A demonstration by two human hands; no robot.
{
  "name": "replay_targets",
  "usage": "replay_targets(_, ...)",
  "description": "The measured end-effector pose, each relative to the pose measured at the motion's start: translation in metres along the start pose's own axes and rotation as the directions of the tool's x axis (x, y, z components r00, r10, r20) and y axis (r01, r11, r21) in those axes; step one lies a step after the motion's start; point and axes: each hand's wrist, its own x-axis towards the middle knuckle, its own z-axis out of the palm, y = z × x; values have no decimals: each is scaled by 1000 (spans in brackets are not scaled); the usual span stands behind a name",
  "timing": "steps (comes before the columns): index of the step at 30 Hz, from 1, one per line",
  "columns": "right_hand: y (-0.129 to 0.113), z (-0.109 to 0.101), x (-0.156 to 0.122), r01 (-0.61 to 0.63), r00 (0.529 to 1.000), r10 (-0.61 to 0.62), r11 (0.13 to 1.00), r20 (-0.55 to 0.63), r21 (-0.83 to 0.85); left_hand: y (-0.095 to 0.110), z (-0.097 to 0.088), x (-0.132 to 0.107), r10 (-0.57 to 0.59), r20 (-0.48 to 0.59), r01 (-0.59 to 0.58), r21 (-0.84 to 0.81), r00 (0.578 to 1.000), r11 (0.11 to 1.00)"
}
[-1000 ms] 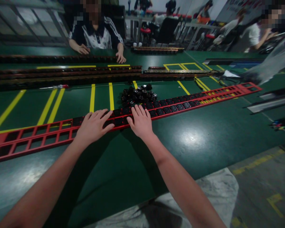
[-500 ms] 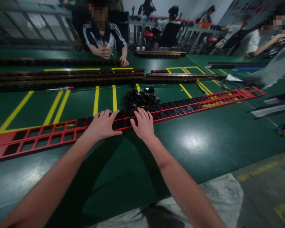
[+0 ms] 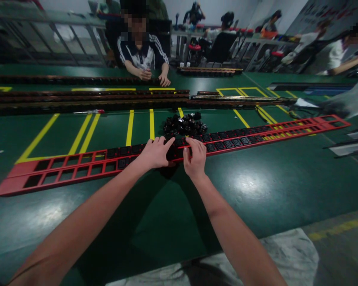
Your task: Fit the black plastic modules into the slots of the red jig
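A long red frame point(image 3: 331, 122) with two rows of square openings lies slantwise across the green table. Black square socket-like inserts point(image 3: 219, 145) fill its middle stretch; openings towards both ends are bare. My left hand point(image 3: 155, 154) rests over the frame's middle, fingers at the far side and thumb spread towards the near edge. Just to its right, my right hand point(image 3: 196, 157) touches the inserts with bent fingers, its thumb apart from them. Whatever lies directly beneath the fingers is hidden. Behind the hands sits a pile of loose black parts point(image 3: 185, 124).
Long dark strips point(image 3: 89, 97) lie across the table beyond the frame, with a red-tipped tool point(image 3: 92, 111) before them. Yellow tape point(image 3: 129, 128) marks the green tabletop point(image 3: 256, 198). Opposite sits a co-worker point(image 3: 143, 59). Pale strips point(image 3: 350, 148) lie at the right.
Both hands have shifted right along the frame relative to the inserts. The right hand's fingers are more bent. The view has turned slightly left.
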Motion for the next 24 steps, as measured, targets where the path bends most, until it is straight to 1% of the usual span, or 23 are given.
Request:
replay_targets(3, 3, -3, 0, 8, 999, -8, 1000, -41, 2, -4, -1, -9, -5, 17, 5, 10, 1000, 1000)
replay_targets(7, 7, -5, 0, 59, 992, -60, 998, -111, -13, -17, -3, -31, -18, 46, 16, 45, 999, 999)
replay_targets(11, 8, -4, 1, 135, 975, -135, 991, -178, -10, -43, -7, -59, -35, 111, 25, 82, 993, 996)
replay_targets(14, 9, -5, 2, 153, 972, -155, 988, -176, -26, -71, -7, -80, -49, 132, 37, 96, 990, 995)
replay_targets(20, 17, -13, 9, 52, 988, -69, 991, -135, -122, -142, -6, -120, 2, 157, -7, 36, 988, 999)
replay_targets(22, 25, -18, 14, -41, 995, 23, 982, -96, -187, -161, -6, -130, 3, 160, -5, 13, 987, 1000)
replay_targets(24, 38, -26, 20, -175, 984, 162, 948, -70, -267, -172, -6, -136, 2, 152, -1, -6, 988, 1000)
